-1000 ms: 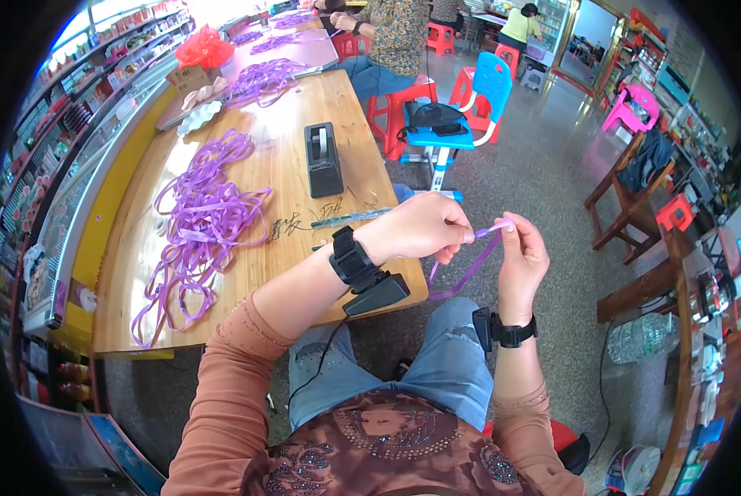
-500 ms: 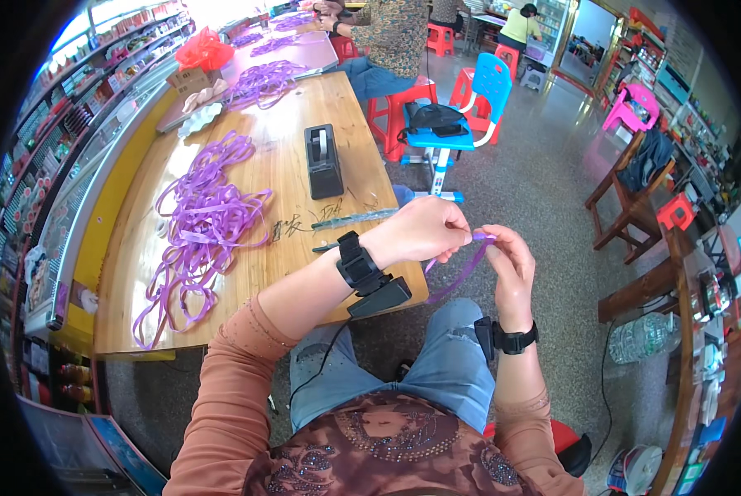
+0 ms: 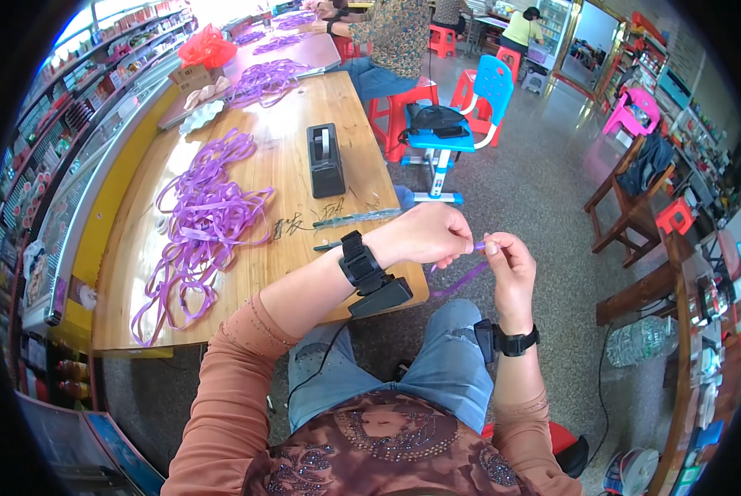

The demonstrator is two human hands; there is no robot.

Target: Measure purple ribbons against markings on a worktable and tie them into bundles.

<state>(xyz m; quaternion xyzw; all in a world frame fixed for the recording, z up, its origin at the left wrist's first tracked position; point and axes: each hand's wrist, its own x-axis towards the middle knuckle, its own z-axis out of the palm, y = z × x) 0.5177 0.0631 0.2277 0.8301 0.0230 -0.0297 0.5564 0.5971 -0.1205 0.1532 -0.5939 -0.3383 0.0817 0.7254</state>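
Just past the table's near right corner, my left hand (image 3: 433, 233) and my right hand (image 3: 512, 269) meet over a purple ribbon (image 3: 463, 281). Both pinch it between thumb and fingers, with a short stretch showing between them and a loop hanging below toward my knee. A tangled heap of purple ribbon (image 3: 209, 219) covers the left part of the wooden table (image 3: 292, 116). Beyond my left wrist lie a pen-like stick (image 3: 337, 221) and a clear plastic strip (image 3: 378, 214). A black tape dispenser (image 3: 326, 161) stands farther back.
A blue chair (image 3: 440, 139) holding a black bag stands past the table's right edge, beside red stools (image 3: 399, 103). Another person (image 3: 387, 41) sits at the far table. Glass cases and shelves line the left side. A wooden chair (image 3: 626, 198) is on the right.
My fingertips have drawn closer together, and less ribbon shows between them. The right fingers have curled in more. The loop hangs slightly differently.
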